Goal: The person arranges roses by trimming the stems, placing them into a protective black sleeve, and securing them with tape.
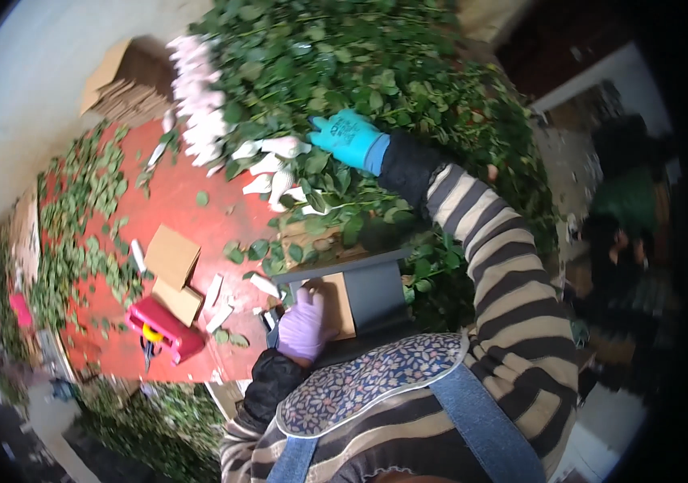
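My left hand [303, 327], in a lilac glove, lies over a piece of brown cardboard [340, 303] in a dark grey holder [380, 296] close to my body. Its fingers are stretched out and apart. Farther off, my right hand [349, 140], in a turquoise glove, reaches over the leafy stems, fingers extended. Just left of its fingertips lies a pale pink rose head in a white sleeve [283, 146]. More white-sleeved flower heads [279, 183] lie below it. Leaves partly hide the stems under the right hand.
Leafy stems [311, 64] are heaped at the back, beside a row of pale pink flower heads [199, 101]. The red table [175, 177] holds folded cardboard [172, 253], a pink stapler [168, 329], scissors [149, 351] and scattered leaves. Stacked cardboard [130, 92] stands back left.
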A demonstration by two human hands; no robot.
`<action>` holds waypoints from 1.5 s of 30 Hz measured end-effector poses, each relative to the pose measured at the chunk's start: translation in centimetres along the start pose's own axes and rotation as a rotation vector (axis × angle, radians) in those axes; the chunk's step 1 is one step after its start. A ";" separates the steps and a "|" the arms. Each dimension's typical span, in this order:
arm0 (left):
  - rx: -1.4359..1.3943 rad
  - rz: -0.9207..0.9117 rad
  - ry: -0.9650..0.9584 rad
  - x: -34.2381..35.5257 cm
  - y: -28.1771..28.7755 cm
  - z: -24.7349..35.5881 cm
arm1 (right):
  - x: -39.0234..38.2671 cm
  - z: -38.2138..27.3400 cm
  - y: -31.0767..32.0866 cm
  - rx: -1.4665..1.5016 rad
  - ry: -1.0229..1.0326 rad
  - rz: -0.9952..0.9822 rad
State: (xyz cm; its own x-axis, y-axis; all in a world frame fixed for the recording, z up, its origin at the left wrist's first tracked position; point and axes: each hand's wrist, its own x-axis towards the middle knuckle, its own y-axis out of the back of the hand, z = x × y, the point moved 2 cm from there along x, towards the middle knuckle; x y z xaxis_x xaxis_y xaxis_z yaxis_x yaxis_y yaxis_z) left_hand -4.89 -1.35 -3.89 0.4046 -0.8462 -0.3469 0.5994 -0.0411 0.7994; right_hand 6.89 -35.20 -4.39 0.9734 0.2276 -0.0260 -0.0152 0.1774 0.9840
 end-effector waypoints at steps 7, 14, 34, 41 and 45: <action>-0.025 0.062 -0.001 -0.1 -0.4 0.0 | 5.6 -1.4 -2.2 -0.015 -0.123 -0.190; 0.012 0.096 0.037 -0.6 0.0 0.3 | 2.0 2.0 4.6 0.024 -0.036 0.262; -0.026 0.022 0.039 1.1 -0.3 -0.1 | -36.2 15.2 26.1 0.212 -1.103 1.405; 0.008 -0.012 -0.010 1.6 0.0 -0.3 | -38.2 14.1 25.6 0.237 -1.141 1.421; 0.028 0.011 -0.015 2.0 -0.3 -1.0 | -36.3 12.7 26.5 0.241 -1.059 1.249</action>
State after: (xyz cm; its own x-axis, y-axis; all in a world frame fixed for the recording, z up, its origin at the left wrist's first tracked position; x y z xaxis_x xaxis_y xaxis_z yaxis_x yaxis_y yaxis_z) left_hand -3.56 -2.47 -5.35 0.4006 -0.8545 -0.3306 0.5756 -0.0461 0.8165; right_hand -25.92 -50.96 24.90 0.1033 -0.6231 0.7753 -0.9224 0.2317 0.3091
